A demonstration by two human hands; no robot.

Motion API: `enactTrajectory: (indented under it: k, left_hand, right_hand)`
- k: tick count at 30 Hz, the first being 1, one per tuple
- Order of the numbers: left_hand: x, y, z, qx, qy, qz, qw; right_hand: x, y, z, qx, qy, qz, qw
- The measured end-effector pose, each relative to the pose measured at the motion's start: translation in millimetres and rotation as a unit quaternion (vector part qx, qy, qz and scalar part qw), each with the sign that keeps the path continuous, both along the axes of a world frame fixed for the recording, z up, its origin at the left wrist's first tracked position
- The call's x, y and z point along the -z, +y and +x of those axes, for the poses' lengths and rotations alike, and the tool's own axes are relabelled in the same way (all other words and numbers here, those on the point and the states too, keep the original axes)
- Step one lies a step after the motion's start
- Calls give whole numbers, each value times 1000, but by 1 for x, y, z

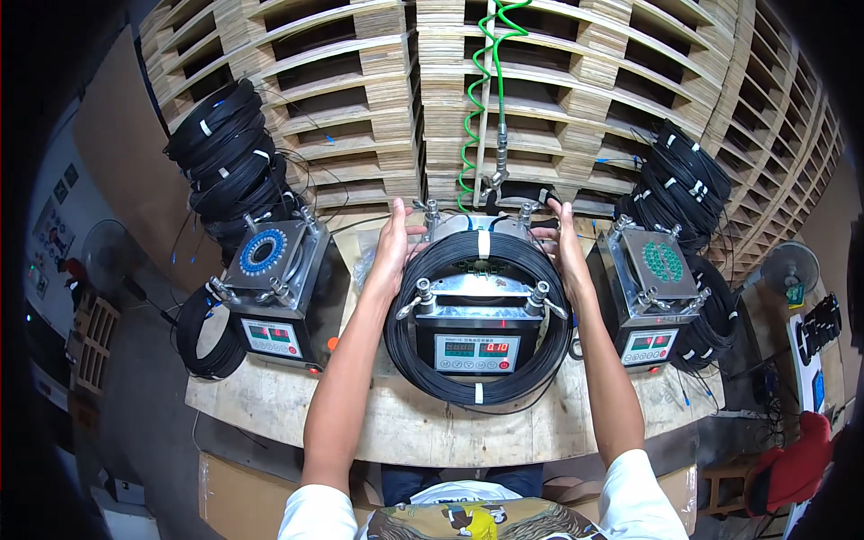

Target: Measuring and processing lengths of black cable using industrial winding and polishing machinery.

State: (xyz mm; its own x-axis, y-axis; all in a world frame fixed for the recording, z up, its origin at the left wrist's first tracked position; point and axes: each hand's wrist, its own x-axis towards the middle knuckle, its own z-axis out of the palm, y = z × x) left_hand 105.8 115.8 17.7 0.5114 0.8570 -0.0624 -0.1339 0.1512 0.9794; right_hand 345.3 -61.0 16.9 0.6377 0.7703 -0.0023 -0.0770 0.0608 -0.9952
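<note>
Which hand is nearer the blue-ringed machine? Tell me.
Left. The left hand is right of that machine, at the left of the black coil; the right hand is farther, at the coil's right.

Middle machine (477, 353) between two side machines (274, 340) — coil stacks (229, 162) left and right, pallets (576, 63) behind.

Three black box-shaped machines with silver metal tops (477, 328); one central, ring-shaped black cable coil (401, 337); two tall stacks of black cable coils (229, 171); two round fans (792, 268); one pale wooden surface (423, 441).
</note>
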Motion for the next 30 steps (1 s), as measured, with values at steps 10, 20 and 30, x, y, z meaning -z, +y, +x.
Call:
enactTrajectory:
  k: [10,20,30]
  left_hand:
    - [-1,2,5,21,83,34,996]
    - [5,4,4,14,28,20,999]
    - [2,4,2,23,67,16,997]
  right_hand:
    - [-1,-2,0,13,-68,-29,997]
    - [1,0,1,-6,-17,12,1000]
    - [0,-3,-2,25,-61,-31,997]
